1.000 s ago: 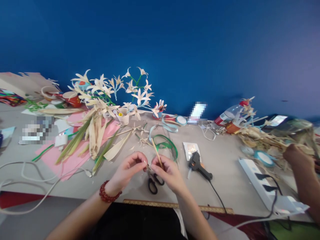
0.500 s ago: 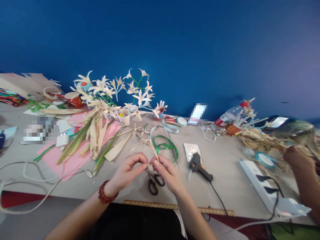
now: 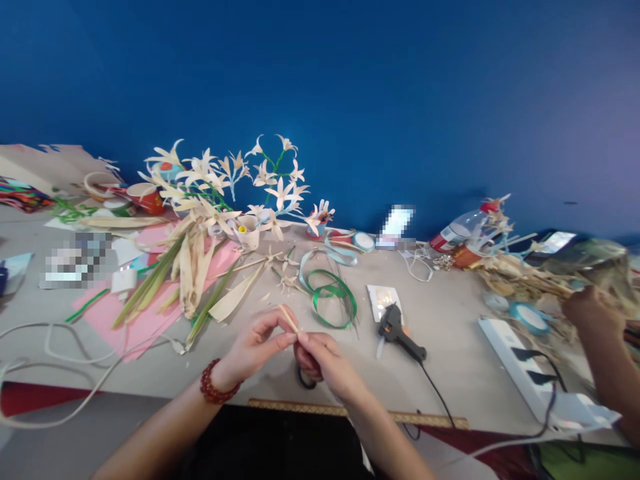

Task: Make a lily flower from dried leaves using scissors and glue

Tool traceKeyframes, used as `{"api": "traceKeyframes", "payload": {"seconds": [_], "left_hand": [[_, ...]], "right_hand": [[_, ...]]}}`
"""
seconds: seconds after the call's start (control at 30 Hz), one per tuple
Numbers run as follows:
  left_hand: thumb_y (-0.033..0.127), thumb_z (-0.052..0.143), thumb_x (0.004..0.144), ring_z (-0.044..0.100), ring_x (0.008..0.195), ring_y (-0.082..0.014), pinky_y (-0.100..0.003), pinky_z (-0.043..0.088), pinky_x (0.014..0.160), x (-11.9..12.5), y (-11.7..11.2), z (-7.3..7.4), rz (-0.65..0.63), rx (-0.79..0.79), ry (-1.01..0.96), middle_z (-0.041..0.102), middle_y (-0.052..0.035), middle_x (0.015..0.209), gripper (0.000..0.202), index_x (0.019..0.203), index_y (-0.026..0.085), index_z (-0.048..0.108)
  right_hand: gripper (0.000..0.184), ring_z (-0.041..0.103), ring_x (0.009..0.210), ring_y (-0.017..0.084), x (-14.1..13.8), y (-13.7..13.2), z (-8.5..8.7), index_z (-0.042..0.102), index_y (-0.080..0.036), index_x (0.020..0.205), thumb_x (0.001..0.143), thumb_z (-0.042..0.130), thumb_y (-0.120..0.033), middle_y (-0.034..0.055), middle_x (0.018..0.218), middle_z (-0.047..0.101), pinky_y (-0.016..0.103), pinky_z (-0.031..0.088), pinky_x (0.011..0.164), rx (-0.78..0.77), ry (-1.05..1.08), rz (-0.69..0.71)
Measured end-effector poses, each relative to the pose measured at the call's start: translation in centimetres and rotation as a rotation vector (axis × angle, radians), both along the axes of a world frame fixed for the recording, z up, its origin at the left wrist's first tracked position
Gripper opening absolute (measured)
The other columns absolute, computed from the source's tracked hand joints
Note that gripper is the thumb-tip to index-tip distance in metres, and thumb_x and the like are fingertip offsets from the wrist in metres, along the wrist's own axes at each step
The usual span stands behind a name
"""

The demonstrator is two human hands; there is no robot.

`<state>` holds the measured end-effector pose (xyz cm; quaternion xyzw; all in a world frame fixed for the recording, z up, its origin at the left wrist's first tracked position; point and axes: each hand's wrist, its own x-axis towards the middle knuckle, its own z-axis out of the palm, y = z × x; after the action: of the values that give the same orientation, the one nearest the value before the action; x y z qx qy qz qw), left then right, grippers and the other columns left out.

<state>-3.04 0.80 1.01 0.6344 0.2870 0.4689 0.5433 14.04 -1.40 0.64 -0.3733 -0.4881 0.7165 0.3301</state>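
Above the front of the table, my left hand [image 3: 261,341] and my right hand [image 3: 327,363] meet at the fingertips. A thin pale stick [image 3: 288,318] rises from between them, leaning up to the left. Both hands are closed in a pinch at its lower end, where a small pale piece partly shows between the fingers. Beneath my right hand lie black-handled scissors [image 3: 306,381], mostly hidden by it. Green ribbon [image 3: 335,320] lies in loops beyond the hands, and pale husk flowers [image 3: 286,280] lie near it.
Husk flowers [image 3: 283,193] stand at the back, with corn husks [image 3: 193,280] left of my hands. On the right are a glue gun [image 3: 400,333] with its cord and a white power strip [image 3: 515,360]. Another person's hand [image 3: 595,320] works at the far right.
The stick has swung from leaning over my right hand to leaning left toward my left hand. My right hand has turned inward and now covers more of the scissors.
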Motion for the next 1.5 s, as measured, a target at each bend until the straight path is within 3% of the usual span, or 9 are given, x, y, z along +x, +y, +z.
{"api": "traceKeyframes", "payload": {"seconds": [0.23,0.33,0.43,0.57,0.67,0.87,1.03,1.23,1.5], "left_hand": [[0.019,0.063,0.085,0.056,0.083,-0.0176,-0.031,0.043,0.078,0.1,0.0,-0.6,-0.090,-0.077,-0.128,0.060,-0.0042,0.080,0.009,0.077,0.016,0.064],[0.018,0.061,0.086,0.055,0.081,-0.0164,-0.030,0.043,0.077,0.1,0.3,-0.9,-0.026,-0.152,-0.198,0.057,-0.0023,0.079,0.011,0.076,0.016,0.060],[0.019,0.060,0.087,0.056,0.083,-0.0170,-0.030,0.043,0.078,0.1,0.4,-0.9,-0.018,-0.118,-0.177,0.058,-0.0032,0.081,0.010,0.077,0.016,0.060],[0.017,0.060,0.087,0.056,0.083,-0.0173,-0.030,0.044,0.076,0.2,0.3,-0.4,-0.001,0.005,-0.055,0.061,-0.0052,0.084,0.008,0.079,0.015,0.063],[0.017,0.060,0.086,0.057,0.084,-0.0181,-0.031,0.044,0.077,0.2,0.1,-0.2,0.009,0.070,0.005,0.061,-0.0058,0.084,0.007,0.080,0.015,0.064],[0.016,0.059,0.087,0.057,0.086,-0.0189,-0.033,0.044,0.080,-0.5,0.3,-0.9,0.027,0.027,-0.066,0.059,-0.0044,0.081,0.008,0.079,0.016,0.062],[0.017,0.058,0.088,0.057,0.085,-0.0182,-0.032,0.044,0.079,-0.2,0.2,-0.9,0.051,-0.039,-0.131,0.058,-0.0042,0.082,0.009,0.079,0.017,0.060],[0.016,0.059,0.087,0.057,0.088,-0.0187,-0.031,0.045,0.079,0.5,0.0,-0.2,0.079,0.042,-0.071,0.061,-0.0049,0.084,0.007,0.081,0.017,0.062],[0.017,0.060,0.086,0.059,0.084,-0.0192,-0.035,0.045,0.081,0.3,0.0,-0.5,0.020,0.069,-0.073,0.062,-0.0047,0.080,0.007,0.080,0.016,0.062]], "right_hand": [[0.054,0.013,0.034,0.003,1.5,-0.5,0.3,0.035,-0.020,0.051,0.088,0.048,-0.057,-0.0094,0.046,0.027,0.018,0.008,0.031,-0.397,0.543,0.342],[0.056,0.014,0.036,0.004,2.5,-0.4,0.7,0.036,-0.020,0.051,0.087,0.046,-0.061,-0.0090,0.046,0.026,0.019,0.010,0.033,-0.268,0.486,0.216],[0.051,0.022,0.042,0.007,2.4,-0.2,1.0,0.041,-0.019,0.056,0.091,0.045,-0.056,-0.0074,0.049,0.029,0.021,0.017,0.040,0.040,0.055,-0.045],[0.050,0.034,0.054,0.010,0.8,0.0,0.9,0.042,-0.018,0.058,0.092,0.045,-0.055,-0.0040,0.056,0.037,0.024,0.027,0.053,0.368,-0.301,-0.127],[0.052,0.032,0.051,0.009,0.1,0.0,0.7,0.039,-0.019,0.055,0.094,0.042,-0.054,-0.0046,0.053,0.035,0.024,0.025,0.050,0.313,-0.267,-0.114],[0.056,0.012,0.037,0.006,1.9,-0.7,1.8,0.031,-0.022,0.051,0.090,0.042,-0.061,-0.0094,0.045,0.023,0.022,0.010,0.037,-0.199,0.298,0.141],[0.052,0.023,0.043,0.008,2.1,-0.4,1.6,0.040,-0.020,0.056,0.092,0.042,-0.058,-0.0072,0.049,0.028,0.023,0.016,0.042,0.078,-0.033,-0.112],[0.052,0.032,0.053,0.010,-0.1,-0.1,0.0,0.037,-0.019,0.056,0.094,0.041,-0.055,-0.0040,0.055,0.035,0.024,0.025,0.051,0.368,-0.302,-0.178],[0.057,0.010,0.036,0.004,0.9,-0.7,0.1,0.029,-0.021,0.050,0.088,0.046,-0.060,-0.0107,0.044,0.022,0.020,0.005,0.035,-0.327,0.341,0.162]]}}
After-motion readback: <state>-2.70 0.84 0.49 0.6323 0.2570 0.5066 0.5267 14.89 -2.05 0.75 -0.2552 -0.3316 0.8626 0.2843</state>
